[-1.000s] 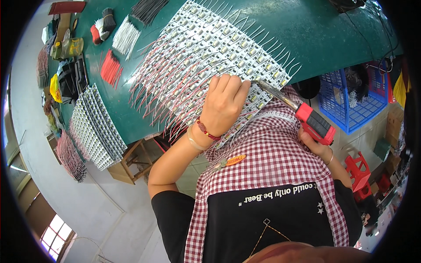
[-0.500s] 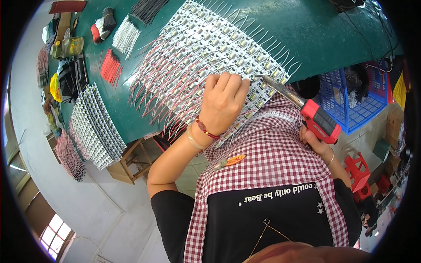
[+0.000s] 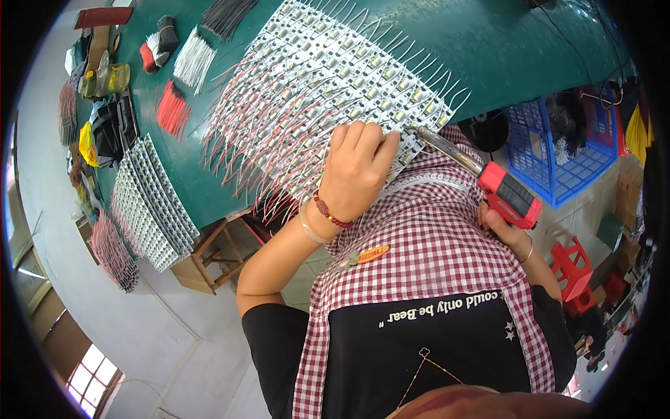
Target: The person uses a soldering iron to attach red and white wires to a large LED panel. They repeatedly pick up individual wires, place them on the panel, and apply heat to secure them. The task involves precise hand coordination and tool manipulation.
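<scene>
A large sheet of white circuit boards lies across the table's near edge, with rows of small components and many red and white wires standing off it. My left hand rests over the sheet's near edge, its fingers curled together in a pinch; whatever is between the fingertips is hidden. My right hand is wrapped around the red and black handle of a soldering iron. The iron's metal tip points left and meets the boards' near right edge, close beside my left fingertips.
Bundles of red wires, white wires and black wires lie on the green table. Stacked boards sit at the left. A blue crate and red stool stand at the right.
The board sheet has shifted slightly left and toward me. My left hand and the iron's tip have moved down a little. Both hands keep their hold.
</scene>
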